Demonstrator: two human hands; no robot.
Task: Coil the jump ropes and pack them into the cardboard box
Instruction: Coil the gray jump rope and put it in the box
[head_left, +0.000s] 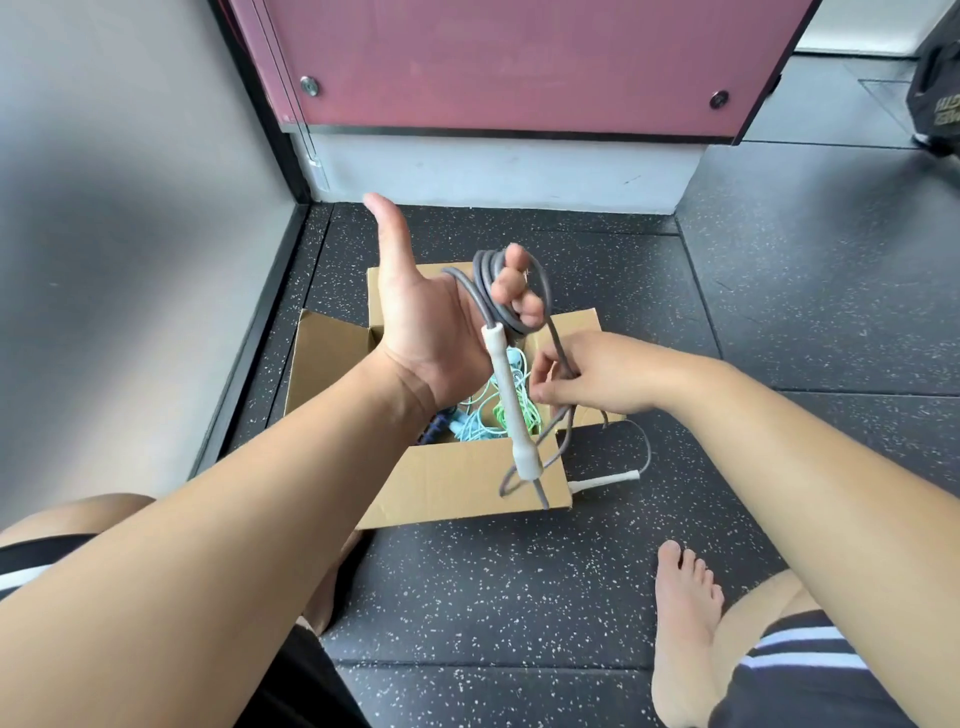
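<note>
the grey jump rope (490, 291) ends in a free handle (605, 480) lying on the floor (519, 597) just beside the cardboard box (457, 483); its slack rises to the right hand (582, 374), fingertips pinching the strand. above and left, the left hand (431, 312) carries the coils round curled fingers, thumb spread, the other handle (506, 395) hanging upright over the open box.

Both hands bare on my feed: left hand (426, 332), right hand (587, 374). Forearms bare out to the frame edge. Shorts (800, 670) are black with white stripes: two bands on the right leg, one I can see on the left. Right foot (685, 623) bare.
</note>
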